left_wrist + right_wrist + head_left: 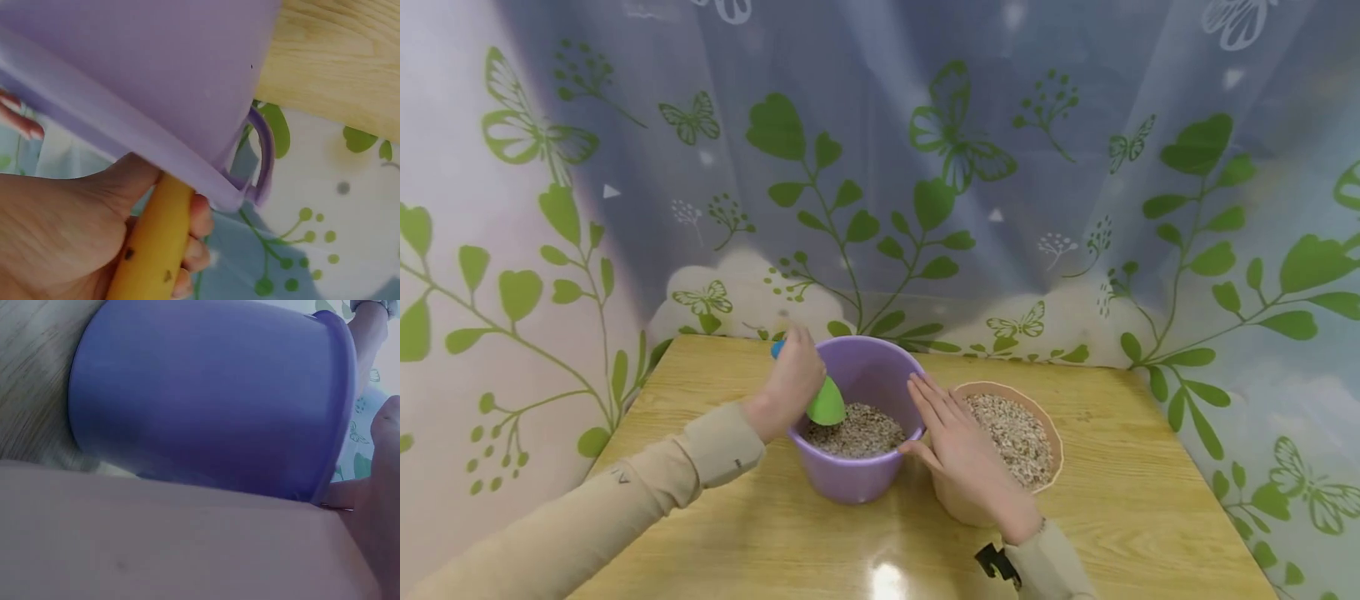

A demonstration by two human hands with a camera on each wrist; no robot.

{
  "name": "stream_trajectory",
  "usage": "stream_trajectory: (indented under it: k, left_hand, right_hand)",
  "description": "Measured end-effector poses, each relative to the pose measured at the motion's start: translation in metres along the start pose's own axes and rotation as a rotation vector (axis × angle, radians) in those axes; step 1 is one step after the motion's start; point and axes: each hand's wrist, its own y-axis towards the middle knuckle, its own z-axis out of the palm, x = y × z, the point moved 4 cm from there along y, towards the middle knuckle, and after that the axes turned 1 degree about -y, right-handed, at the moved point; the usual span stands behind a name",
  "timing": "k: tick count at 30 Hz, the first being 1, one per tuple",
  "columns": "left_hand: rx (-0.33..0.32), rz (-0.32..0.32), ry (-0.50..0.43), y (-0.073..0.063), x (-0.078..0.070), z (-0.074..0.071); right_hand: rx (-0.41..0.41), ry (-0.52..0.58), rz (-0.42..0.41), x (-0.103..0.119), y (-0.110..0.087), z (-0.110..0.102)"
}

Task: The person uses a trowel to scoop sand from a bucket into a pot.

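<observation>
My left hand (790, 379) grips a toy-like hand trowel over the left side of a purple bucket (853, 479). The trowel's green blade (826, 406) points down into the grain-like bits (868, 433) at the bucket's bottom; its end is blue. In the left wrist view, fingers curl round the yellow handle (156, 240), close under the bucket's rim. My right hand (962, 454) lies with nearly straight fingers against the bucket's right rim, its thumb touching the near part of that rim. It partly covers a light brown pot (1048, 417) filled with similar bits (1011, 433).
Both containers stand side by side on a wood-grain table (1120, 500). Behind and at the sides hangs a curtain (865, 150) printed with leaves and butterflies. A loop handle (265, 153) sticks out from the bucket's side. A black strap (997, 567) hangs at the right wrist.
</observation>
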Motion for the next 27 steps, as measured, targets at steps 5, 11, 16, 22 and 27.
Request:
stream_trajectory:
  k: [5,11,16,22,27]
  left_hand:
    - [0.060,0.094,0.185,0.005,-0.013,-0.003]
    - [0.067,0.260,0.388,0.003,-0.032,0.001]
    - [0.005,0.290,0.369,-0.001,-0.041,0.002]
    - [-0.087,0.349,0.356,-0.009,-0.044,0.002]
    - [-0.170,0.287,0.258,0.000,-0.041,0.002]
  right_hand:
    - [0.084,0.001,0.061,-0.002,0.000,0.008]
    - [0.096,0.025,0.081,-0.002,-0.001,0.011]
    - [0.095,0.035,0.075,0.002,0.000,0.011]
    - [0.109,0.033,0.096,0.004,-0.004,0.011]
    - [0.108,0.033,0.111,0.001,-0.006,0.009]
